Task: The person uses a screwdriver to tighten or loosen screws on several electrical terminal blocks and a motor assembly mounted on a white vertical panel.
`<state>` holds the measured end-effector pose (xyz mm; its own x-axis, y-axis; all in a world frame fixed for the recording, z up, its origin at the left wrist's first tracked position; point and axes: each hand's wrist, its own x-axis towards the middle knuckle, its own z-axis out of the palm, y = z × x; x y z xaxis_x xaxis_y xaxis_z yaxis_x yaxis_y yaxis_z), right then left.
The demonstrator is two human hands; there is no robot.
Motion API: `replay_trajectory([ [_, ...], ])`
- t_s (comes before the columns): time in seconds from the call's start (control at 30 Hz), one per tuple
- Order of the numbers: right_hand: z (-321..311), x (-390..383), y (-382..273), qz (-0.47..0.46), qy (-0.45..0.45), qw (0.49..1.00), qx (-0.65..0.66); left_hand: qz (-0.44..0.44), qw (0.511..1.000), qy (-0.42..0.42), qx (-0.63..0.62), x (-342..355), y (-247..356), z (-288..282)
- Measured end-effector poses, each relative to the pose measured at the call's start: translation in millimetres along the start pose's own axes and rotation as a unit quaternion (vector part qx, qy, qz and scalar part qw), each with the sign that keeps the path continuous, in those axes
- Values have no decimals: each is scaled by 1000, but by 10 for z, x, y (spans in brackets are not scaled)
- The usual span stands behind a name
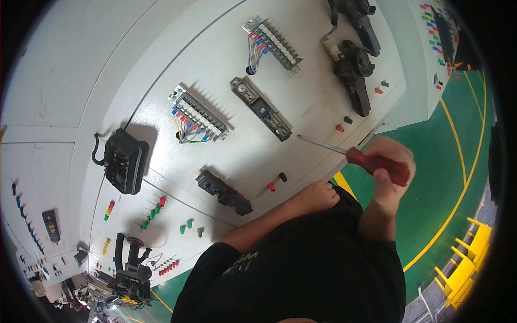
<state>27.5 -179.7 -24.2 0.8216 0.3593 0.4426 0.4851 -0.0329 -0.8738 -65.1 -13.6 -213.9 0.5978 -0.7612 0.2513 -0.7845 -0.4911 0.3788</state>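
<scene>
My right hand (392, 161) is wrapped round the red handle of a screwdriver (371, 161). Its metal shaft points left over the light grey panel (237, 167), with the tip near the lower end of a long black switch module (261, 109). I cannot tell whether the tip touches the panel. At the panel's near edge, against my dark shirt, my left hand (322, 197) is closed in a fist, and whatever may be inside it is hidden. The closest things to that fist are a red socket (271, 187) and a black socket (283, 176).
Two wired terminal strips, one upper (273, 46) and one lower (200, 113), stand on the panel. A black slotted module (223, 192), a black box (125, 161) and a black stalk switch (354, 75) rise from it. Green floor (431, 161) and a yellow rack (466, 266) lie right.
</scene>
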Motion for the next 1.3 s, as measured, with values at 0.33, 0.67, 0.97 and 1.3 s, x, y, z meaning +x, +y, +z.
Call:
replay_trajectory([
  [0.33,221,258,-156,-151,-40,984,-85,-10,996,85,5,37,-3,91],
  [0.67,309,212,-7,-108,103,989,5,12,999,49,19,11,-26,110],
  [0.97,693,820,-138,-76,173,981,49,-4,998,49,-26,37,-21,73],
  [1.3,843,1166,-139,-99,130,986,25,8,998,43,-40,48,-33,42],
])
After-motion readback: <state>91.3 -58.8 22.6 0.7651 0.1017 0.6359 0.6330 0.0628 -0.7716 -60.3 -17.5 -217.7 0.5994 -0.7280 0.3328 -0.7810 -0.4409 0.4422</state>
